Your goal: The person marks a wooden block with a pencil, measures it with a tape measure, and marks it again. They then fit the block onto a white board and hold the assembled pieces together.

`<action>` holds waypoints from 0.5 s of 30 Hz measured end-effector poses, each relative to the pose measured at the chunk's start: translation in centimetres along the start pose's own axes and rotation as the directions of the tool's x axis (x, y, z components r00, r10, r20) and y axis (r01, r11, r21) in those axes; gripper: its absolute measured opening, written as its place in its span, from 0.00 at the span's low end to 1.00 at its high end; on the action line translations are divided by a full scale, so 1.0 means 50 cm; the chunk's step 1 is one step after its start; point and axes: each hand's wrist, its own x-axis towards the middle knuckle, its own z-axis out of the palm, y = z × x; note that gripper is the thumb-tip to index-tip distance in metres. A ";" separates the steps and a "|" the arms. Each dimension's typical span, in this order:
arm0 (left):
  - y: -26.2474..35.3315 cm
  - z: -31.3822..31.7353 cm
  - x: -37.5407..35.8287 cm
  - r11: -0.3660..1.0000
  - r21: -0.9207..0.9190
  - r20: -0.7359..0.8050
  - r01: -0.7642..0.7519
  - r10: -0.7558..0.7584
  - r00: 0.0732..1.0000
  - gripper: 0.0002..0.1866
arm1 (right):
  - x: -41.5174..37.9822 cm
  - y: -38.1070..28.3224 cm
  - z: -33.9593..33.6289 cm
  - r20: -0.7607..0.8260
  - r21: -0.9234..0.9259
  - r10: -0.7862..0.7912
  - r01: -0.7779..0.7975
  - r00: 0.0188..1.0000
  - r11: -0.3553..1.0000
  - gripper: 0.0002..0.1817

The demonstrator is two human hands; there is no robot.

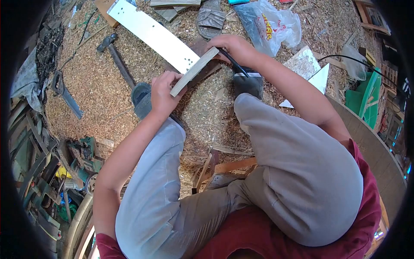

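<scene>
A short wooden board (pixel 195 71) is held on a slant between my two hands, its narrow edge facing up. My left hand (pixel 165 91) grips the board's lower left end, fingers wrapped round it. At the upper right end, my right hand (pixel 233 48) is closed on the board, and a dark, thin stick-like tool (pixel 234 63) also sticks out from under this hand. Just behind the board lies a long white panel (pixel 153 34) with small dark holes. Part of a brown wooden piece (pixel 206 74) shows beneath the board.
Wood shavings cover the ground (pixel 108 82). A hammer (pixel 117 60) and a handsaw (pixel 66 95) lie at the left. A plastic bag (pixel 278 26) and a white triangular piece (pixel 320 79) are at the right. Scrap wood is piled at the lower left.
</scene>
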 end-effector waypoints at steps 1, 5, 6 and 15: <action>0.000 0.001 -0.001 1.000 -0.010 -0.004 0.000 0.000 1.000 0.16 | 0.000 -0.001 0.000 -0.014 0.001 -0.015 0.015 1.000 1.000 0.18; 0.009 -0.002 0.000 0.999 0.035 -0.015 -0.008 0.009 1.000 0.16 | 0.003 -0.001 -0.001 -0.030 -0.007 -0.036 0.036 0.999 0.999 0.15; 0.009 -0.002 0.000 0.999 0.034 -0.019 -0.013 0.013 1.000 0.16 | 0.004 0.000 -0.001 -0.024 -0.012 -0.031 0.031 0.999 0.999 0.15; 0.010 -0.002 0.000 1.000 0.021 -0.029 -0.020 0.021 0.999 0.16 | 0.004 -0.003 -0.001 -0.027 -0.013 -0.040 0.040 0.999 0.999 0.14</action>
